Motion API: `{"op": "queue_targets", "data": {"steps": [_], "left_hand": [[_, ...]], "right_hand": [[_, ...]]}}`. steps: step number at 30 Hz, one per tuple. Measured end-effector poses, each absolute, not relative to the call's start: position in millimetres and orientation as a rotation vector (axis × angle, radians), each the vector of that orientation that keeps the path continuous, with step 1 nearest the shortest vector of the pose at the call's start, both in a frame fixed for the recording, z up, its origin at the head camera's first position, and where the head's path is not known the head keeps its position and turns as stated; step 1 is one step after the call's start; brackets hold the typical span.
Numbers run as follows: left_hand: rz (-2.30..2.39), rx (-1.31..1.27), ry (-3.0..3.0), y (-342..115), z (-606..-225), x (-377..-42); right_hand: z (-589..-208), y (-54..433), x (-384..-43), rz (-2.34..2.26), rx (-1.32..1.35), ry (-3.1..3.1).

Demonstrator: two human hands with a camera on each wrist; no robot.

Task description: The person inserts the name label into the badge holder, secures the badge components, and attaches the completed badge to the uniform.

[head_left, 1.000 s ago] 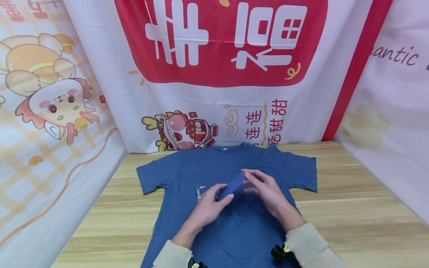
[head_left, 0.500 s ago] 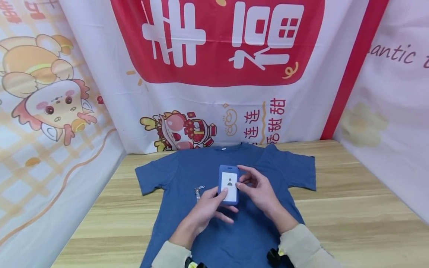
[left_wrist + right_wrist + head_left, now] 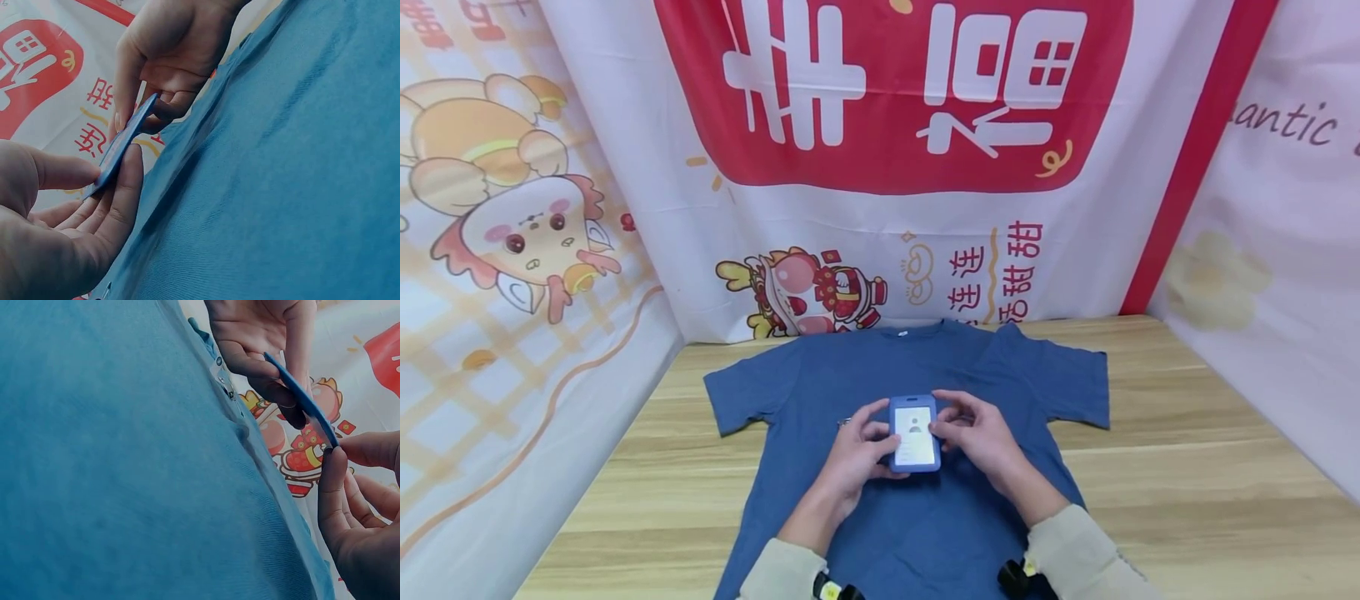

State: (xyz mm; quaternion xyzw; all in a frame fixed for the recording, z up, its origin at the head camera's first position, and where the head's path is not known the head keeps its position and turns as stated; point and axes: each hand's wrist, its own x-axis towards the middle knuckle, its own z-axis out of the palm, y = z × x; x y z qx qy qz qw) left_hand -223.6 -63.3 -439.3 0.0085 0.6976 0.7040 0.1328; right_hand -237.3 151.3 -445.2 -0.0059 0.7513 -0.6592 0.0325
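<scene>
A blue ID badge holder (image 3: 914, 433) with a white card and a grey person icon faces up between both hands, slot end away from me. My left hand (image 3: 853, 454) grips its left edge, thumb on the front and fingers around the side and below. My right hand (image 3: 981, 435) pinches the right edge near the upper part. In both wrist views the holder (image 3: 128, 140) appears nearly edge-on, above the shirt. A blue T-shirt (image 3: 955, 533) lies spread out underneath. A small metal clip (image 3: 225, 384) rests on the shirt, mostly hidden behind my left hand in the head view.
A wood-grain table (image 3: 1195, 467) carries the shirt, with bare wood on either side. Printed white cloth (image 3: 902, 217) hangs behind, and more cloth hangs at the left and right. Dark wrist cameras (image 3: 1015, 577) sit at both cuffs.
The badge holder has turned from a slanted, narrow view to face up, then come slightly lower. My left fingers have shifted to its left side; my right hand stays at the right edge.
</scene>
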Motion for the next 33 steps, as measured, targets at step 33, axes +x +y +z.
{"op": "queue_targets", "data": {"steps": [33], "left_hand": [[2.088, -0.046, 2.031, -68.7, -430.2, -222.1]], "right_hand": [[-442.1, 145.2, -233.1, -2.042, -0.016, 2.295]]}}
